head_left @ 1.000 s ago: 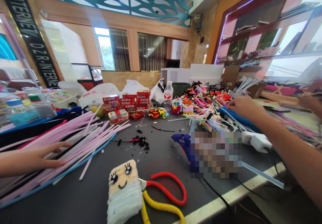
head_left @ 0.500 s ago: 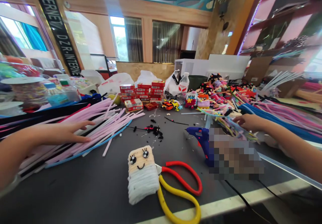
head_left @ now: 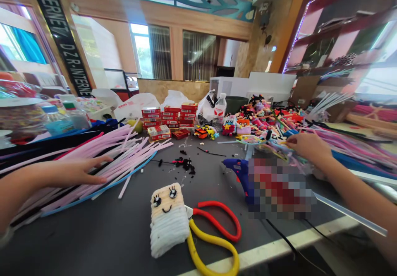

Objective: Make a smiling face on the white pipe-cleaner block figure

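Observation:
My left hand lies flat with fingers apart over a bundle of pale pink and white pipe cleaners. My right hand has its fingers pressed together at the edge of a heap of colourful pipe-cleaner pieces; anything between them is hidden. In the middle front lies a small wrapped figure, cream above and white below, with eyes and a smile. It rests over the blades of scissors with one red handle and one yellow handle. A blue glue gun lies below my right hand, partly blurred out.
Stacked red boxes, a plastic bottle and small pipe-cleaner dolls stand at the back. Black scraps lie mid-table. More pink and blue pipe cleaners fill the right side. A clear glue stick juts out behind the glue gun.
The view has shifted slightly, moving the table things a little left. My right hand has moved slightly within the colourful heap. My left hand stays over the pink pipe cleaners.

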{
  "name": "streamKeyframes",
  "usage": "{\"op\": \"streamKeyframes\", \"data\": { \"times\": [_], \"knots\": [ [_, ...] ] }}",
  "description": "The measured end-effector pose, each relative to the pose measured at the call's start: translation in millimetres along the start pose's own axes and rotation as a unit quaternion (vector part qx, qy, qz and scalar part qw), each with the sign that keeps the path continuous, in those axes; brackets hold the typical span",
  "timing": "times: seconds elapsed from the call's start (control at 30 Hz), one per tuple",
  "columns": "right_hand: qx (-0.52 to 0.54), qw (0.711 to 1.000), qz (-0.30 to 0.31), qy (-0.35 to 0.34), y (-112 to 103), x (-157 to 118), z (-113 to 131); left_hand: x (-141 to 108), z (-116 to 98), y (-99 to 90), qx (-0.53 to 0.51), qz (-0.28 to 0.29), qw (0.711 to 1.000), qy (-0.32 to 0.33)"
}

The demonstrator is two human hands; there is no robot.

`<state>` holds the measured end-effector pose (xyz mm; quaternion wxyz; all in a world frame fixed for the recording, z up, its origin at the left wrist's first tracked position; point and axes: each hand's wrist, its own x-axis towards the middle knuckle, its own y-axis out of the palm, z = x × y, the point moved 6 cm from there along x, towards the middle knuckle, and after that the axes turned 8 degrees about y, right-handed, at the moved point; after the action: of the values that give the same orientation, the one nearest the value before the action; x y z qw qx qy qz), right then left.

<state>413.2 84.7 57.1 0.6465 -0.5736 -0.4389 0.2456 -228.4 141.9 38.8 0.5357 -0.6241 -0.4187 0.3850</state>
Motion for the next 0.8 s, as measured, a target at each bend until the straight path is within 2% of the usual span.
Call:
{"op": "streamKeyframes", "data": {
  "times": [0.07,0.13,0.33,0.47,0.6,0.8],
  "knots": [
    [-0.009,1.0,0.004,0.013,-5,-6,1,1,-1,9.3,-0.023,0.077,0.997,-0.007],
    [-0.014,1.0,0.006,0.022,-9,-10,2,3,-2,9.9,-0.02,0.103,0.994,-0.012],
    [-0.014,0.998,-0.026,0.063,-29,-16,0,4,-1,5.8,-0.009,0.096,0.995,-0.015],
    [-0.002,0.997,-0.036,0.064,-38,-18,0,3,1,5.7,-0.003,0.094,0.996,-0.007],
    [0.016,0.996,-0.04,0.074,-42,-20,0,5,1,6.2,0.005,0.094,0.995,-0.01],
    [0.047,0.986,-0.055,0.151,-39,-23,-7,8,5,10.8,0.033,0.104,0.994,-0.013]
  ]
}}
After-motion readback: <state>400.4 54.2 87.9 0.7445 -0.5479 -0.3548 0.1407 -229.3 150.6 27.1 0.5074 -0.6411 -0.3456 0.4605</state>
